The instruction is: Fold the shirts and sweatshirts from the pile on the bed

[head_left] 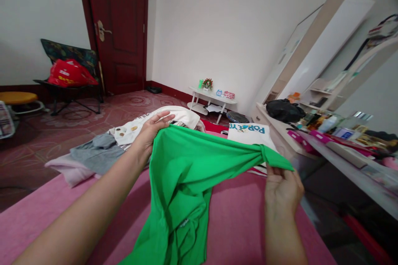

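A bright green garment [183, 174] hangs stretched between my two hands above a pink bed [236, 223]. My left hand [151, 132] grips its upper left edge, with fingers curled over the cloth. At the right, my right hand [281, 186] pinches the bunched end of the same garment. The rest of the green cloth droops down toward me onto the pink cover.
Behind the green garment lie a cream top [174, 116], a grey garment [96, 153], a pale pink one [70, 169] and a white printed shirt [250, 132]. A cluttered dresser [342, 145] stands right. A chair with a red bag [70, 73], a dark red door [120, 29] and a small white table [211, 97] are farther back.
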Demonstrator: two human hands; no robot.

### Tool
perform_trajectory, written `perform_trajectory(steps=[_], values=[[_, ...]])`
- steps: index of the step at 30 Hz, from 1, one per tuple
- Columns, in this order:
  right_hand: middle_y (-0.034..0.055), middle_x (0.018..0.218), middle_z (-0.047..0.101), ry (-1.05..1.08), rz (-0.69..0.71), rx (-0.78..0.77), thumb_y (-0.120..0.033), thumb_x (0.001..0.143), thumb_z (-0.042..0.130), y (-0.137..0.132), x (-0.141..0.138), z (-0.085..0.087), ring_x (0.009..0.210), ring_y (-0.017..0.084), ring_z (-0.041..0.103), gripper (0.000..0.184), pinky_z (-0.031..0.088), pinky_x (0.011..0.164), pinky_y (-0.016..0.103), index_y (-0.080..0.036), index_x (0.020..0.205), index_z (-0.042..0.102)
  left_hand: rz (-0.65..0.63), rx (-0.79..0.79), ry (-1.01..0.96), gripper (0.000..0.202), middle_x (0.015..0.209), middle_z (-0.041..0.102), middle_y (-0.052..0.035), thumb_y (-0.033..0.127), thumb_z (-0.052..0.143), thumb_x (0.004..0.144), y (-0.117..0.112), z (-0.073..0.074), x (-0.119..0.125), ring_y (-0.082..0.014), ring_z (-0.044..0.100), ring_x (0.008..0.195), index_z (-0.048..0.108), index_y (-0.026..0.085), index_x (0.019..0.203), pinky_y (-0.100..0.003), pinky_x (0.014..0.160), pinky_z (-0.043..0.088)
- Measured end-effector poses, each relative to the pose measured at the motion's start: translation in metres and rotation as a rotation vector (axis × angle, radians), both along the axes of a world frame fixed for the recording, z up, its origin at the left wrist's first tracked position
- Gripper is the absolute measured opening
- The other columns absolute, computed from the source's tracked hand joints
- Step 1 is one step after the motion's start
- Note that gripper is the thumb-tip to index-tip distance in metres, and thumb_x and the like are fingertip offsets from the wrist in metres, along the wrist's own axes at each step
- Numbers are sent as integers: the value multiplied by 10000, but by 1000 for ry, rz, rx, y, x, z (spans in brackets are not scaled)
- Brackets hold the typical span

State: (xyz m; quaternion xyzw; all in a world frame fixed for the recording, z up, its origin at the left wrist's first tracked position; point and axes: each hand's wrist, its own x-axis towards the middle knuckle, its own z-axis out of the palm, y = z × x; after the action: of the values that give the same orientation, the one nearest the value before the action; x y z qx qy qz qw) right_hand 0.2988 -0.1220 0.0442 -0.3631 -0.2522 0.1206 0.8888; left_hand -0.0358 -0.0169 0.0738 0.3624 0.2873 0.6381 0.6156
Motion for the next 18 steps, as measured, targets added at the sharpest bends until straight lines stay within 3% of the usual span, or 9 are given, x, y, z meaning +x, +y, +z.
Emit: perform_trajectory(steps=[3, 5, 7, 9, 11, 13, 14, 16, 18], values=[[0, 882, 627, -65, -118, 30, -177, 653, 653, -5, 2, 7, 915, 181, 638, 213, 504, 891, 416, -198, 841, 554, 12, 122, 72, 414, 1051, 688, -70, 88, 710, 597, -10, 5, 9, -134, 650, 726, 654, 157, 1002, -236, 676, 530], [43, 1168, 573, -139, -177, -73, -208, 643, 701, -5, 2, 8, 1110, 200, 567, 410, 466, 945, 400, -218, 1022, 544, -40, 194, 118, 329, 979, 702, -57, 145, 734, 619, -18, 5, 18, -142, 644, 745, 669, 151, 941, -238, 698, 512], [74, 1346, 468, -254, -145, -248, -242, 596, 755, -4, -5, 11, 1199, 223, 503, 584, 471, 924, 363, -231, 1129, 518, -114, 247, 168, 246, 930, 706, -53, 202, 736, 661, -27, 3, 29, -140, 634, 737, 678, 145, 894, -230, 688, 492], [104, 1298, 526, -426, 95, -460, -297, 581, 777, -6, -24, 14, 1086, 230, 580, 603, 514, 789, 309, -210, 1130, 541, -190, 285, 228, 205, 901, 707, -55, 237, 729, 694, -35, -1, 41, -135, 625, 723, 687, 137, 867, -222, 670, 474], [100, 1080, 655, -618, 545, -690, -378, 645, 744, -13, -55, 15, 791, 187, 663, 523, 495, 579, 243, -183, 1098, 571, -246, 314, 266, 192, 891, 708, -61, 242, 729, 706, -42, -5, 52, -139, 625, 742, 695, 131, 859, -220, 673, 468], [61, 859, 698, -783, 1013, -877, -423, 703, 702, -22, -93, 12, 545, 134, 622, 430, 407, 444, 199, -159, 1029, 609, -274, 347, 249, 183, 925, 707, -67, 236, 731, 711, -47, -8, 60, -153, 632, 809, 697, 133, 858, -225, 704, 472], [41, 781, 695, -841, 1180, -929, -427, 715, 695, -26, -111, 9, 486, 120, 596, 383, 380, 418, 192, -151, 972, 629, -286, 361, 229, 174, 958, 705, -70, 234, 729, 716, -49, -9, 63, -161, 634, 852, 696, 135, 856, -230, 729, 476], [14, 659, 669, -904, 1306, -944, -419, 729, 685, -31, -140, 0, 448, 116, 573, 296, 372, 409, 191, -137, 815, 651, -315, 374, 188, 159, 1038, 692, -77, 235, 723, 730, -51, -9, 65, -176, 631, 930, 693, 139, 852, -246, 783, 480], [1, 600, 646, -865, 1215, -885, -417, 756, 658, -30, -152, -6, 474, 124, 581, 281, 410, 441, 202, -137, 731, 646, -336, 372, 161, 195, 1126, 665, -84, 236, 726, 730, -50, -9, 63, -191, 621, 991, 692, 143, 897, -270, 839, 480]])
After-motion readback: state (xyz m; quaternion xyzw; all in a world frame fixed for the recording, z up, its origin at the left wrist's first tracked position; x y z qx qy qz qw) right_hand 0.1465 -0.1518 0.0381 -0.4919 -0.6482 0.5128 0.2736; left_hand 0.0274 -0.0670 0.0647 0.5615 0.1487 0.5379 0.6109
